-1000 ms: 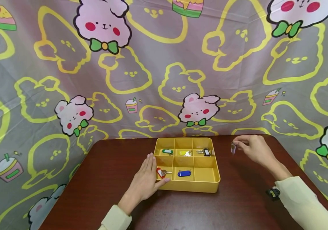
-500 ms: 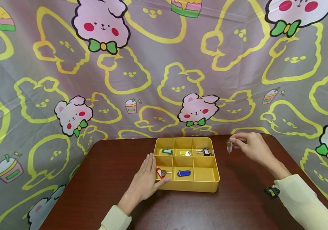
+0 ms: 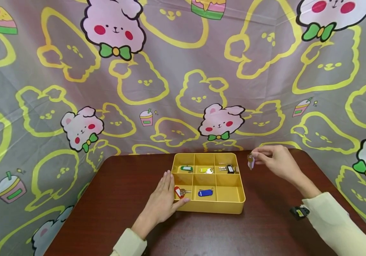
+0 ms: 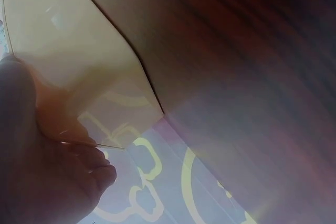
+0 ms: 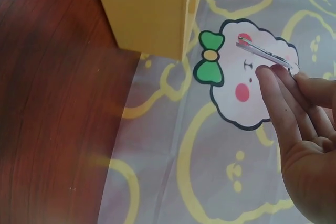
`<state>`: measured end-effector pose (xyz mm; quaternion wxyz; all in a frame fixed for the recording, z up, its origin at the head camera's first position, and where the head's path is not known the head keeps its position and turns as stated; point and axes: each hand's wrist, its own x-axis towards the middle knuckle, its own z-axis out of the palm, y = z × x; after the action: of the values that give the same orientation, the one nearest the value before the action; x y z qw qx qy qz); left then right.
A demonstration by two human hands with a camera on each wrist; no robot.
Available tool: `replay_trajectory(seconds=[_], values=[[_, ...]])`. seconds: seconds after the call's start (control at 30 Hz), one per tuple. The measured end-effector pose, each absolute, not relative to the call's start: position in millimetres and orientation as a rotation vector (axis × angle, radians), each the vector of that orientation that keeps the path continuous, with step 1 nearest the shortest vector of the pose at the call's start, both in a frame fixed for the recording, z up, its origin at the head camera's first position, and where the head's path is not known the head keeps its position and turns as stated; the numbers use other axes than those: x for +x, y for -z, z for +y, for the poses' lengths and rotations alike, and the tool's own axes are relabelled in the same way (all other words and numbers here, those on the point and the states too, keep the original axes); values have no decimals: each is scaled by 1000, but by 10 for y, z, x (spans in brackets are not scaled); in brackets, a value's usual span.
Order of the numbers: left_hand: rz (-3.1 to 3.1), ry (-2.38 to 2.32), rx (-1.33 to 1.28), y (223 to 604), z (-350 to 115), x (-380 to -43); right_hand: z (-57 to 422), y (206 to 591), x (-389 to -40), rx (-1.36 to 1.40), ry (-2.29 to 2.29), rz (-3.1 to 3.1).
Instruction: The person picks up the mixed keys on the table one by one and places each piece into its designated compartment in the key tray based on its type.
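Note:
My right hand (image 3: 278,163) pinches a small set of keys (image 3: 251,161) with a pale lilac tag, held up just right of the yellow divided box (image 3: 210,207). In the right wrist view, slim silver keys (image 5: 262,52) stick out past the fingertips. My left hand (image 3: 161,199) lies with straight fingers along the box's left side, thumb at the front left corner. The box's back row holds a green key tag (image 3: 187,168), a yellow one (image 3: 205,170) with a key, and a black one (image 3: 230,169) with keys. In front lie a red tag (image 3: 178,192) with keys and a blue tag (image 3: 205,193).
The box stands toward the back of a dark reddish-brown table (image 3: 202,236). A grey cloth (image 3: 183,71) with cartoon rabbits hangs behind and on both sides. A small black device (image 3: 299,212) sits at the right sleeve's cuff.
My right hand has drifted left and slightly up with the keys, closer to the box's right side. The left hand and the box have stayed in place.

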<state>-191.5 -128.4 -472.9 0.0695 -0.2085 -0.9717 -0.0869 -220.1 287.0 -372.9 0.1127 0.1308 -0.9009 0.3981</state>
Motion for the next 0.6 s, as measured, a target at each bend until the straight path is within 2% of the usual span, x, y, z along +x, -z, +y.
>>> replay_trajectory(seconds=[0.6], values=[[-2921,268,-632,4736,-1292,-1913,2673,3656,-2256,441,-1297,-2652]])
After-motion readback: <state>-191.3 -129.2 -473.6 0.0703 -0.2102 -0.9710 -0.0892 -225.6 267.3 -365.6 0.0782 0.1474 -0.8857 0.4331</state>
